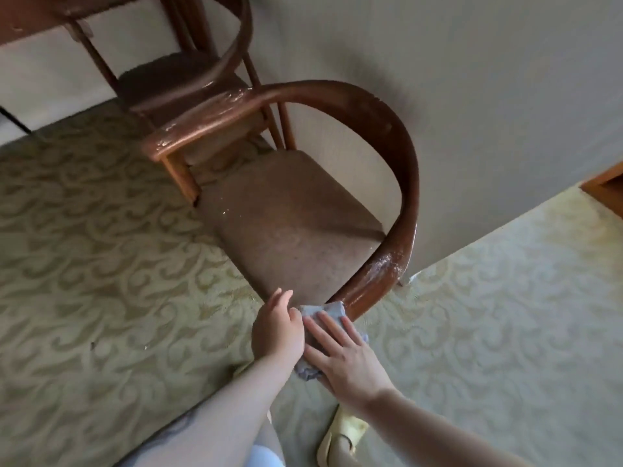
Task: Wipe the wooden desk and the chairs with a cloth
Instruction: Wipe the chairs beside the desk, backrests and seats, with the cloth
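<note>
A wooden armchair (401,170) with a curved dark rail and a brown cushioned seat (290,227) stands in front of me, its rail shining wet. A grey-blue cloth (325,310) lies over the near end of the right armrest. My right hand (344,355) presses flat on the cloth with straight fingers. My left hand (278,326) rests beside it at the seat's near corner, fingers relaxed, touching the cloth's left edge. A second matching chair (188,79) stands behind, tucked under the wooden desk (43,11) at the top left.
A patterned green-beige carpet (101,264) covers the floor. A plain wall (472,96) runs close behind the chair's right side. A wooden furniture corner (606,187) shows at the right edge. A yellow slipper (340,436) is on my foot below my right arm.
</note>
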The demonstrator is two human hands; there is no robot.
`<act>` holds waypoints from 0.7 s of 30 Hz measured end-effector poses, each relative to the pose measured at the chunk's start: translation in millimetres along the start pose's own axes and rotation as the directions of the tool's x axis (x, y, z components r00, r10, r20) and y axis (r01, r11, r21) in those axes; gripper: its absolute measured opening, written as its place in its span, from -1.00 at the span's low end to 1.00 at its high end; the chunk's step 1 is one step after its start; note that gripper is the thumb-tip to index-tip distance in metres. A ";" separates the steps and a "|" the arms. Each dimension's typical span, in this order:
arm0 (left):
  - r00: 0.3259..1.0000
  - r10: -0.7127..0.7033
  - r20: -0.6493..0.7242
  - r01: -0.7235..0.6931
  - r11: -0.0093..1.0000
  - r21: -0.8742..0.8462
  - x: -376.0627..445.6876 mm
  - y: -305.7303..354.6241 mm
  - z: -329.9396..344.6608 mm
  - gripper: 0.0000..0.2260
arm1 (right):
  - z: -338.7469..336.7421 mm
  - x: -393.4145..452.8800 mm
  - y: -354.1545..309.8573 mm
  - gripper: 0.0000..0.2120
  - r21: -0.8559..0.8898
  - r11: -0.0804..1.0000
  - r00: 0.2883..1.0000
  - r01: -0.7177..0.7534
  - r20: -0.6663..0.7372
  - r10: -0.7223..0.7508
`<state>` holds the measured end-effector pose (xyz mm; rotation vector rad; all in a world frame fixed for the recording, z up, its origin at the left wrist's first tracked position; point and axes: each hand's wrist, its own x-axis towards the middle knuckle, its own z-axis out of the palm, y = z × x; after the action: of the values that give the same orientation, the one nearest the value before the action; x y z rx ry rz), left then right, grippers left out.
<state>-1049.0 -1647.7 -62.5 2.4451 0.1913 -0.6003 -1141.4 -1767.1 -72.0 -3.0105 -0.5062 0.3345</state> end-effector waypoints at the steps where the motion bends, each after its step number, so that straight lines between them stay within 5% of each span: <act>1: 0.999 -0.024 -0.044 0.022 0.999 -0.049 -4.7 -0.8 4.6 -0.62 | 3.0 2.9 3.2 -0.47 -0.004 0.998 0.998 0.065 -0.024 -0.065; 5: 0.979 -0.082 -0.185 0.048 0.982 -0.183 -10.3 1.1 16.6 -0.65 | 6.1 22.6 36.7 -0.40 0.017 0.981 0.977 0.196 -0.089 -0.193; 9: 0.939 -0.233 -0.254 0.119 0.911 -0.395 -6.7 9.8 20.2 -0.67 | -10.2 27.4 90.2 -0.47 0.125 0.963 0.949 -0.240 -0.178 0.259; 11: 0.918 -0.282 -0.277 0.124 0.871 -0.475 -10.0 9.7 20.0 -0.67 | -12.5 15.4 86.8 -0.48 0.200 0.934 0.911 -0.296 -0.233 0.339; 14: 0.887 -0.347 -0.305 0.136 0.827 -0.546 -16.7 4.3 20.3 -0.67 | -5.3 -2.3 43.3 -0.48 0.206 0.978 0.950 -0.044 -0.293 0.104; 17: 0.899 -0.352 -0.262 0.175 0.835 -0.521 -17.9 -0.7 24.0 -0.67 | 14.2 -2.9 3.6 -0.35 0.134 0.973 0.974 0.190 -0.152 -0.169; 19: 0.925 -0.314 -0.216 0.175 0.854 -0.490 -14.3 0.6 27.2 -0.66 | 17.8 15.1 10.4 -0.36 0.146 0.968 0.973 0.206 -0.134 -0.187; 21: 0.939 -0.282 -0.196 0.161 0.865 -0.474 -12.6 6.8 30.2 -0.66 | 12.2 30.3 34.3 -0.44 0.202 0.977 0.989 0.072 -0.141 -0.044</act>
<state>-1069.7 -1671.0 -74.6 2.0440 0.6568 -0.2817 -1105.5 -1789.1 -93.6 -2.7866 -0.5115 0.1651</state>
